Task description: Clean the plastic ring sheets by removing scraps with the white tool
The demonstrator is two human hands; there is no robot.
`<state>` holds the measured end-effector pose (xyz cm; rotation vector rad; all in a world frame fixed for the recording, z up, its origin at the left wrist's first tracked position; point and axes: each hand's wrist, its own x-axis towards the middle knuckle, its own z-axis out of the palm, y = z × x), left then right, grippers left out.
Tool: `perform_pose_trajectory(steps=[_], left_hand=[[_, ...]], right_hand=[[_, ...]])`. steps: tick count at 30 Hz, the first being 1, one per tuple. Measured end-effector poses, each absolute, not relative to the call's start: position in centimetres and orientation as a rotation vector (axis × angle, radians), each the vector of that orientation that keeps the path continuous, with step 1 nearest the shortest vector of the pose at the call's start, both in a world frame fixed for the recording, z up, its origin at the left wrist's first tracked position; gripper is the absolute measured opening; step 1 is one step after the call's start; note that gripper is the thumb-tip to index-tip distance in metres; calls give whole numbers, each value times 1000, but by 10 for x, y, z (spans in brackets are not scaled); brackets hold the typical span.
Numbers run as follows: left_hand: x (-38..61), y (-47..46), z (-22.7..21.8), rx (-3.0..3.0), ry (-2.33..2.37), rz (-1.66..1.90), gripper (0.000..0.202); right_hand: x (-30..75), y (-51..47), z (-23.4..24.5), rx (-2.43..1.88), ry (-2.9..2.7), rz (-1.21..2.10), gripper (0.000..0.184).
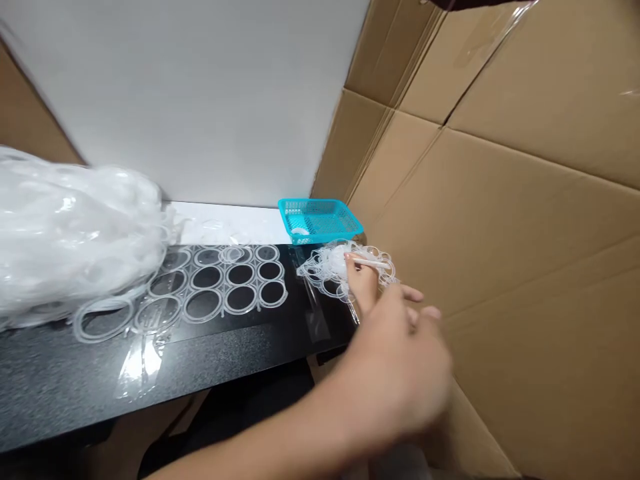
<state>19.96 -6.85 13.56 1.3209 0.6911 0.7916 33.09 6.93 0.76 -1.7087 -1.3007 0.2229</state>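
Near the right end of the black surface (215, 353), the right hand (364, 283) pinched a thin white piece (373, 263) over heaped rings (320, 263), left hand (400, 363) blurred, grip indeterminate; ring rows (223, 287) lay set out, left-end white bundle (75, 227) apparently unspread.

I wear the single camera on my head, looking forward and down across the surface (45, 373) toward the teal basket (327, 239). My left hand (400, 360) looms close to the lens, this side of the basket, which sits farther off. The wide view takes in a pale panel (200, 100) behind the basket and cardboard (530, 267) to its right.
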Motion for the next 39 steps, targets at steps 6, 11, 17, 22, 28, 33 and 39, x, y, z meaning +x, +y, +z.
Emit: perform_pose_trajectory(steps=[6,11,17,22,28,33,39], left_hand=[[106,6,78,1612,1019,824,14],[24,42,21,1701,1348,1043,14],[-21,57,-18,1591,1452,1168,19],[-23,52,-28,1571,1401,1198,20],[-24,49,-27,1584,1392,1181,20],[-24,48,-27,1662,1445,1135,21],[-20,44,-25,1881,1434,1053,18]], right_hand=[[359,61,16,-1643,-1344,113,43],[322,54,28,-1521,-1394,64,46],[206,96,12,-1089,-2050,698,30],[137,148,-20,-1052,-2333,631,25],[131,163,-26,-1056,-2210,609,13],[204,145,3,-1135,-2070,274,18],[343,86,7,-1463,-1707,-357,34]])
